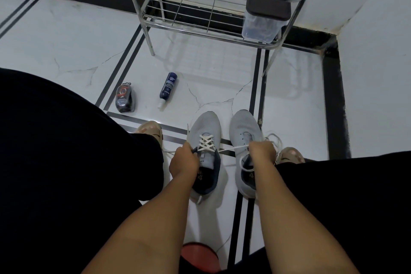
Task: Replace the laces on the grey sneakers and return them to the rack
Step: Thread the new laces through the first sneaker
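White marble-look floor tiles (66, 35) with black inlay strips; white wall with a dark skirting behind.

Left hand (183, 161): fingers curled, pinching one end of the white lace (206, 143) at the left edge of the left grey sneaker (205, 151). Forearm runs straight down from the viewer, wrist bent toward the shoe's collar.

Right hand (262, 153): fist closed round the other end of the same lace, held over the tongue of the right grey sneaker (244, 140). That end crosses the gap between the shoes, drawn taut toward the right.

Key relation: the laced shoe lies between the two hands, toe pointing away from the viewer, long axis toward the rack; the lace ends are pulled sideways, across that axis. The left hand is the nearer to its eyelets. Crosses fill the lower eyelets; the top ones appear unthreaded.

Right sneaker: eyelets bare, a loose white lace (272, 140) bunched beside it.

Beyond: steel wire shoe rack (200, 33), well apart, holding a clear lidded box (262, 26); a spray bottle (168, 89) and a shoe-polish sponge (125, 99) lie on the floor.
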A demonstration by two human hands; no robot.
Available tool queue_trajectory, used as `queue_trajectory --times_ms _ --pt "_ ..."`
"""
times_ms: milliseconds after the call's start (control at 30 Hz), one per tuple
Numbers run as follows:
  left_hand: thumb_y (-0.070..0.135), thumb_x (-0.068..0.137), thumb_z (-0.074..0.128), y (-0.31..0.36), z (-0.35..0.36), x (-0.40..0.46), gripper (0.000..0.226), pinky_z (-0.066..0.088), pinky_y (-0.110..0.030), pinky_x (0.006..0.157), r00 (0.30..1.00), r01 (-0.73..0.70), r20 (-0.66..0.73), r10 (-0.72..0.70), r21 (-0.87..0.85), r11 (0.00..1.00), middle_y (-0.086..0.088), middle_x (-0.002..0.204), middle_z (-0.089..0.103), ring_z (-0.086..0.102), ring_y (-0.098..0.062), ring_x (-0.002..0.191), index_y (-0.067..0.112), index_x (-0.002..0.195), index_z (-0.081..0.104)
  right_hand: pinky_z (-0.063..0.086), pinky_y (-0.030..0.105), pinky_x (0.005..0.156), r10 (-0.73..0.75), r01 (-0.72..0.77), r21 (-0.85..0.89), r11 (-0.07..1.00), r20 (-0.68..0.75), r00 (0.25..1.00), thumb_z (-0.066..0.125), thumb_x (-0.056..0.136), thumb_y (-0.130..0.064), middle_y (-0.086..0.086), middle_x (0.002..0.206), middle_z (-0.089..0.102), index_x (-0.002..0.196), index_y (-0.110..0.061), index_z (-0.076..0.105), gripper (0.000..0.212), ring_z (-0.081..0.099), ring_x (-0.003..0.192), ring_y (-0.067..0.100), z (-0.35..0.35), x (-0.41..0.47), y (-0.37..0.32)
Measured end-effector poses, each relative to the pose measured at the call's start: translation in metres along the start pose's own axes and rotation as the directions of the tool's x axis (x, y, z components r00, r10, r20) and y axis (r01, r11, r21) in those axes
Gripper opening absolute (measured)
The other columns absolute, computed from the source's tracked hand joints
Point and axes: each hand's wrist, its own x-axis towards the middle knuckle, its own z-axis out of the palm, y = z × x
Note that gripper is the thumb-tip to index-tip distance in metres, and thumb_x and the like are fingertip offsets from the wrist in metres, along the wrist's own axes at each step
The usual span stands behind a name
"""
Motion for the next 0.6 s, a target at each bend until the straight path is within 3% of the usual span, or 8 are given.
queue_trajectory --times_ms 67,167,233,333,433,533,600 --pt "0.028 0.096 0.047 0.003 0.000 -0.002 0.017 0.043 -0.033 0.068 1.000 -0.026 -0.008 0.026 0.023 0.999 -0.007 0.108 0.060 0.060 -0.028 0.095 0.015 0.104 0.052 0.054 0.040 0.081 0.041 -0.038 0.047 0.998 -0.073 0.996 0.057 0.091 -0.032 0.018 0.115 0.064 0.120 -0.001 0.058 0.043 0.063 0.101 0.037 -0.009 0.003 -0.003" --pt "0.036 0.098 0.041 0.006 0.000 -0.005 0.024 0.041 -0.032 0.069 0.998 -0.023 -0.066 0.019 -0.059 0.998 -0.007 0.106 0.063 0.061 -0.031 0.096 0.016 0.110 0.048 0.049 0.038 0.081 -0.168 0.156 -0.124 0.980 -0.095 0.981 0.051 0.093 -0.026 0.018 0.121 0.059 0.128 -0.008 0.048 0.039 0.059 0.107 0.038 0.009 -0.012 -0.006" --pt "0.031 0.101 0.035 0.003 -0.001 -0.002 0.026 0.039 -0.032 0.071 0.996 -0.025 -0.087 0.018 -0.076 0.997 -0.008 0.110 0.064 0.060 -0.031 0.099 0.019 0.119 0.050 0.046 0.037 0.084 -0.346 0.346 -0.235 0.908 0.042 0.937 0.046 0.093 -0.018 0.013 0.128 0.054 0.134 -0.019 0.044 0.041 0.056 0.111 0.037 0.026 -0.021 -0.005" --pt "0.027 0.101 0.038 0.000 -0.001 0.006 0.025 0.041 -0.032 0.071 0.999 -0.045 -0.007 0.045 -0.065 0.997 -0.008 0.108 0.066 0.059 -0.029 0.097 0.020 0.109 0.061 0.044 0.032 0.084 -0.407 0.477 -0.258 0.840 0.283 0.869 0.047 0.097 -0.023 0.011 0.121 0.062 0.120 -0.016 0.060 0.027 0.057 0.109 0.032 0.047 -0.019 0.001" --pt "0.029 0.098 0.048 -0.001 0.001 0.014 0.019 0.043 -0.031 0.072 1.000 0.000 0.026 0.004 -0.154 0.988 -0.008 0.099 0.068 0.060 -0.028 0.091 0.020 0.097 0.065 0.042 0.029 0.072 -0.353 0.419 -0.211 0.883 0.291 0.889 0.048 0.098 -0.027 0.013 0.097 0.063 0.094 -0.011 0.062 0.021 0.057 0.088 0.027 0.056 -0.013 0.006" --pt "0.026 0.096 0.051 -0.002 0.001 0.019 0.014 0.039 -0.029 0.069 0.996 0.094 0.021 -0.092 -0.221 0.971 -0.009 0.098 0.067 0.056 -0.026 0.083 0.022 0.086 0.060 0.039 0.027 0.070 -0.300 0.344 -0.149 0.927 0.257 0.919 0.051 0.097 -0.027 0.014 0.096 0.064 0.100 -0.006 0.067 0.026 0.053 0.083 0.024 0.057 -0.010 0.007" --pt "0.025 0.096 0.050 -0.003 0.000 0.020 0.014 0.037 -0.029 0.070 0.989 0.149 0.011 -0.150 -0.220 0.964 -0.010 0.102 0.066 0.055 -0.027 0.086 0.019 0.089 0.061 0.039 0.027 0.069 -0.285 0.325 -0.160 0.932 0.232 0.930 0.051 0.096 -0.025 0.014 0.096 0.064 0.100 -0.006 0.068 0.026 0.054 0.083 0.026 0.057 -0.008 0.008"
